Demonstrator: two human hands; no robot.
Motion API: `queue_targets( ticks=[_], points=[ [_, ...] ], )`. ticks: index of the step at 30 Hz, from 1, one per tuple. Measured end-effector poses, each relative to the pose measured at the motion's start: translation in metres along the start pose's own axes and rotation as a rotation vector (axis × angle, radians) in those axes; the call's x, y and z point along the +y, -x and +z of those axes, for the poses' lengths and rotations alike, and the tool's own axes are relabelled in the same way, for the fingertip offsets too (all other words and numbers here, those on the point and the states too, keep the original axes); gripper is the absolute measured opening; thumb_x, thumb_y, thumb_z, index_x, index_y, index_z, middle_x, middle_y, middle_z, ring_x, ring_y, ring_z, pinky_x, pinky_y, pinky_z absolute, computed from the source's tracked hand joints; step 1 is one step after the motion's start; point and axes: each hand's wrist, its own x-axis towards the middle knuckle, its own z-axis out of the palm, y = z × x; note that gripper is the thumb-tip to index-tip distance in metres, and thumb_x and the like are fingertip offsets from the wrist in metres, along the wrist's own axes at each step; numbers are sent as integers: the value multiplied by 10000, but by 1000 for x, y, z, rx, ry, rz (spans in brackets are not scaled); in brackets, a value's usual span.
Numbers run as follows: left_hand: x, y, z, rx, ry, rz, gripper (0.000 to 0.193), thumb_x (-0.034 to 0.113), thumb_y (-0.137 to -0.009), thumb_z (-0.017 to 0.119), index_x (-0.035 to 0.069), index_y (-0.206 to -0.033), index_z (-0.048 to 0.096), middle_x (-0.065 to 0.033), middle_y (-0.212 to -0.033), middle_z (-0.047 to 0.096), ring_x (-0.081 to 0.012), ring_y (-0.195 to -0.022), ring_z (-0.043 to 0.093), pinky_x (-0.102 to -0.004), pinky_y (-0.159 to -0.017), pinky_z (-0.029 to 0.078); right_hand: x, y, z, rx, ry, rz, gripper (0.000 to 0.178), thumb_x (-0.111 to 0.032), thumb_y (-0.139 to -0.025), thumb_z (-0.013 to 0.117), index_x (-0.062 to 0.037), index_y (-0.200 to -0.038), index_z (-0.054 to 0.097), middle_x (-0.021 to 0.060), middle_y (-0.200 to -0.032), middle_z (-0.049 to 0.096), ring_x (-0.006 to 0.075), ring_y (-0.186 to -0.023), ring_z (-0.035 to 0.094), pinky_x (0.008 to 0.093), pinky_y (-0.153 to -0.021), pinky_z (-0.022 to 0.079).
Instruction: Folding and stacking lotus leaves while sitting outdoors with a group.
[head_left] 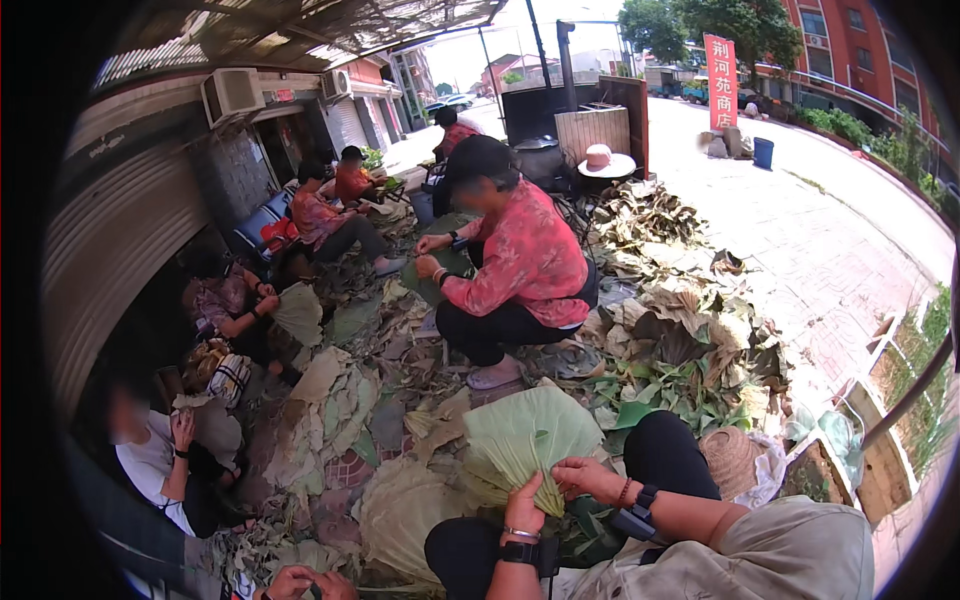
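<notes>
A pale green lotus leaf [535,430], pleated into a fan, spreads upward between my knees. At its narrow gathered end my left hand [524,506] is closed around the stem-side folds. My right hand [590,479] pinches the same gathered end from the right, fingers pressed together. Under and beside my hands lie darker green leaves [580,535]. A broad, dry yellowish leaf [408,515] rests on the ground left of my left knee.
Heaps of dry leaves [690,330] cover the ground. A person in a red patterned shirt [530,260] squats ahead with a leaf. Several others sit at left; another person's hands [305,583] show at the lower edge. A straw hat [730,462] lies right of my knee.
</notes>
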Motion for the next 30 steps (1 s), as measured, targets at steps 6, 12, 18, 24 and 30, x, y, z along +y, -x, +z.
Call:
queue_targets(
  ticks=[6, 12, 18, 24, 30],
  points=[
    [-1, 3, 4, 72, -150, 22, 297, 61, -810, 578, 14, -1096, 517, -84, -1016, 584, -206, -883, 583, -337, -779, 477, 9, 0, 7, 86, 83, -143, 128, -159, -804, 610, -40, -803, 565, -20, -656, 539, 69, -547, 505, 215, -499, 415],
    [-2, 5, 8, 61, -181, -53, 289, 49, -781, 602, 6, -1061, 544, -76, -974, 602, -196, -841, 595, -318, -754, 480, 14, -4, 2, 142, 96, -158, 112, -134, -795, 627, -38, -794, 570, -20, -669, 547, 66, -556, 522, 211, -514, 434],
    [-7, 5, 8, 166, -340, 74, 252, 62, -761, 627, -4, -1000, 584, -61, -930, 615, -170, -819, 591, -292, -723, 468, 21, -7, 1, 148, 260, -252, 116, -137, -789, 629, -31, -768, 585, -28, -650, 541, 50, -575, 503, 216, -524, 433],
    [-6, 8, 11, 209, -207, -4, 249, 79, -772, 624, -8, -1001, 582, -71, -934, 614, -179, -814, 592, -300, -727, 471, 18, -3, 8, 194, 542, -484, 129, -135, -761, 621, -12, -746, 583, 7, -606, 532, 65, -582, 502, 250, -528, 418],
    [-13, 3, 3, 189, -49, -64, 237, 143, -789, 626, 8, -979, 585, -79, -905, 615, -203, -775, 597, -325, -687, 483, 10, 4, 13, 219, 761, -673, 107, -124, -737, 607, -21, -744, 580, 111, -643, 555, 188, -596, 552, 300, -551, 431]
  ],
)
